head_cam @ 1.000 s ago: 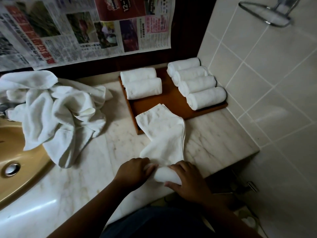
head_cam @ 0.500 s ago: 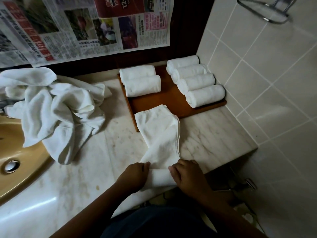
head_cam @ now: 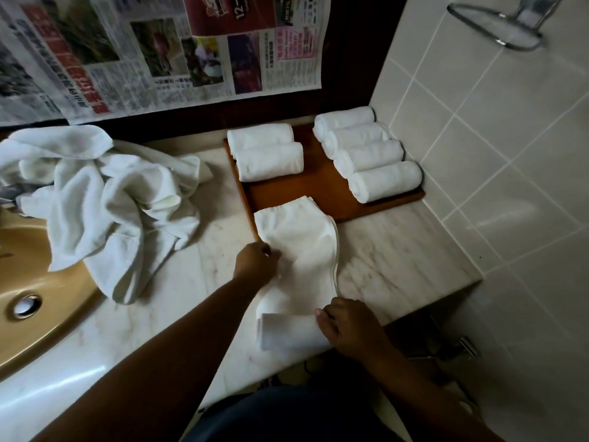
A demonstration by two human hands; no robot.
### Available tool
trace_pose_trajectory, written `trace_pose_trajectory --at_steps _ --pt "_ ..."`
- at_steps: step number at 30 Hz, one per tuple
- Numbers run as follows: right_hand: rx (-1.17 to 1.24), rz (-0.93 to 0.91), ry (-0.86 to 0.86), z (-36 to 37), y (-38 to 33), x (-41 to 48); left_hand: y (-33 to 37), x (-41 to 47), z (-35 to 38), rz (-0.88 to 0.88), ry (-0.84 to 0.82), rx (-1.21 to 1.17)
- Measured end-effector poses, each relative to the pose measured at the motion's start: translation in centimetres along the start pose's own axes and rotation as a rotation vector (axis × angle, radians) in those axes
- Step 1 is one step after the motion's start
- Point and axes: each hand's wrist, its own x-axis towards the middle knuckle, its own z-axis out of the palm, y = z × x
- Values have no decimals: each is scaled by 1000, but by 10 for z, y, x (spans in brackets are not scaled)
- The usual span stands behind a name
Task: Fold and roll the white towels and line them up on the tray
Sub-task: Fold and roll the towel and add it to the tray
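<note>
Towels, white, three lots on my feed; I list the scene from left to right.

1. Sink: gold-coloured basin, far left, with a metal drain.
2. Loose heap: unfolded towels, crumpled, lying on the marble counter and hanging over the sink's rim.
3. Newspaper: sheets on the dark wall behind the heap.
4. Left hand: back towards my camera, fingers curled down on the left edge of the folded towel. I cannot tell whether they pinch the cloth or merely press it.
5. Folded towel: a long strip on the counter, in front of the tray. Its far end overlaps the tray's front left corner. Its near end is wound into a short roll at the counter's front edge.
6. Right hand: grasping the right end of that roll, thumb on top, fingers wrapped over its end.
7. Tray: brown wood, at the back of the counter against the tiled wall.
8. Left pair of rolls: two finished rolls, touching, on the tray's left side.
9. Right row of four rolls: side by side, touching, along the tray's right side, with bare wood between the two groups.
10. Metal ring: on the tiled wall, top right, blurred.
</note>
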Motion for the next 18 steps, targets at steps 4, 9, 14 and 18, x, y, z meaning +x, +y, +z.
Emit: trace_pose_trajectory --at_steps 4,9,14,18 --pt "22 13 -7 2 1 1 13 31 -23 27 325 -93" --pt "-4 0 -1 4 2 -2 9 29 -39 220 276 -94" --pt "-16 -25 16 3 -1 -4 -15 -49 -19 667 188 19" --pt "-53 -6 -4 -2 -5 0 -65 -112 4 938 19 227"
